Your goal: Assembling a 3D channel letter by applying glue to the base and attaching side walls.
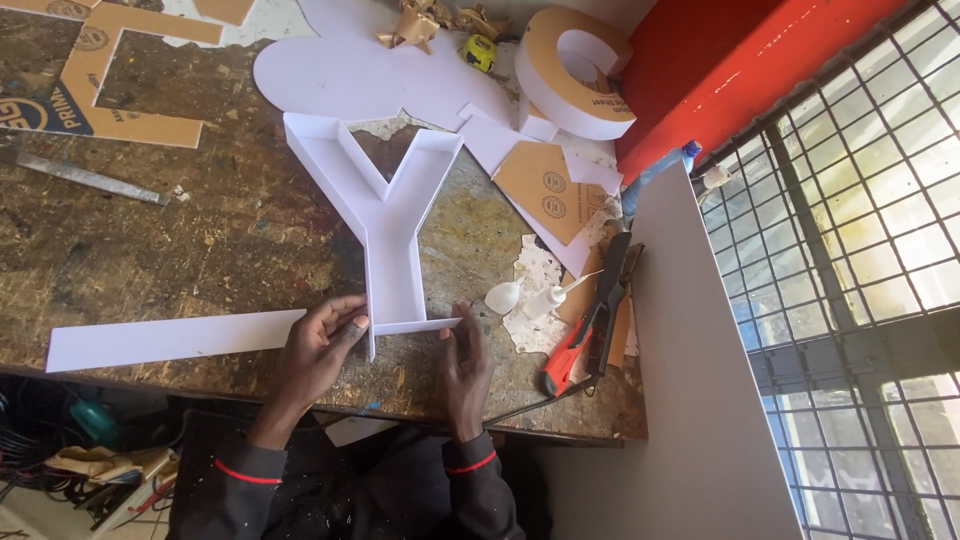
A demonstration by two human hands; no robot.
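A white Y-shaped letter box (385,215) with raised side walls lies flat on the worn wooden workbench (200,240). My left hand (325,345) pinches a long white strip (170,338) against the foot of the letter's stem. The strip runs left along the bench edge. At the stem's right bottom corner my right hand (462,360) presses its fingers on the strip's short folded end.
Two small glue bottles (530,297), a red-handled cutter (572,350) and a black tool lie right of the letter. A white-and-tan letter C (570,75), white sheet offcuts, tan backing scraps (130,70) and a metal ruler (85,175) lie farther back. A barred window (850,250) is at right.
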